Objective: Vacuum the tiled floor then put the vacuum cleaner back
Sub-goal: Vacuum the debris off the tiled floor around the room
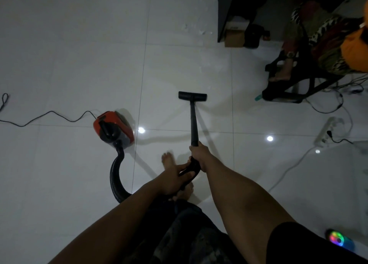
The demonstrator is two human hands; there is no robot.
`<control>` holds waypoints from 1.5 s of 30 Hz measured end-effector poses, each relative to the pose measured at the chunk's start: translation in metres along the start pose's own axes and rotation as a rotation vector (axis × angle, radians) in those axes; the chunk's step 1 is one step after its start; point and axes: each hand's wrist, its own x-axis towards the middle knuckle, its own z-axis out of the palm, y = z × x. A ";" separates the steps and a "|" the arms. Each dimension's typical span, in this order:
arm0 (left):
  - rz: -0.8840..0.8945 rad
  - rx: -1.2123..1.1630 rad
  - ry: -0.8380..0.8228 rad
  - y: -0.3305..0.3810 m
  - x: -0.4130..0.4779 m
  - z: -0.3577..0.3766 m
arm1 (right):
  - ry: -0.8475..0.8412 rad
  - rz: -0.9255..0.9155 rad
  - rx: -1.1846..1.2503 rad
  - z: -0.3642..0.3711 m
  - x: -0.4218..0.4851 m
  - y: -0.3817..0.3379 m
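A red and black vacuum cleaner [114,127] sits on the white tiled floor [79,54] at my left. Its thick black hose [116,176] curves from the body toward my hands. My right hand [200,154] grips the upper end of the black wand [194,124]. My left hand [175,179] holds the curved handle just below it. The flat black floor nozzle [192,95] lies on a tile ahead of me. Small white scraps [203,32] lie on the floor farther ahead. My bare feet [168,160] show beneath the hands.
The vacuum's black power cord [49,117] trails left across the tiles. A person sits on a dark chair [288,88] at the right, with cables [334,102] beneath. A white power strip [326,132] lies right. A dark cabinet [225,14] with a box [235,34] stands ahead.
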 end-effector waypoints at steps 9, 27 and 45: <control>-0.007 0.028 -0.010 0.070 0.083 -0.092 | 0.046 -0.075 -0.196 -0.010 0.063 -0.133; -0.023 0.007 0.033 0.243 0.221 -0.253 | 0.013 -0.041 -0.104 -0.050 0.160 -0.377; 0.003 0.026 0.078 0.357 0.345 -0.398 | 0.000 -0.060 -0.232 -0.056 0.256 -0.597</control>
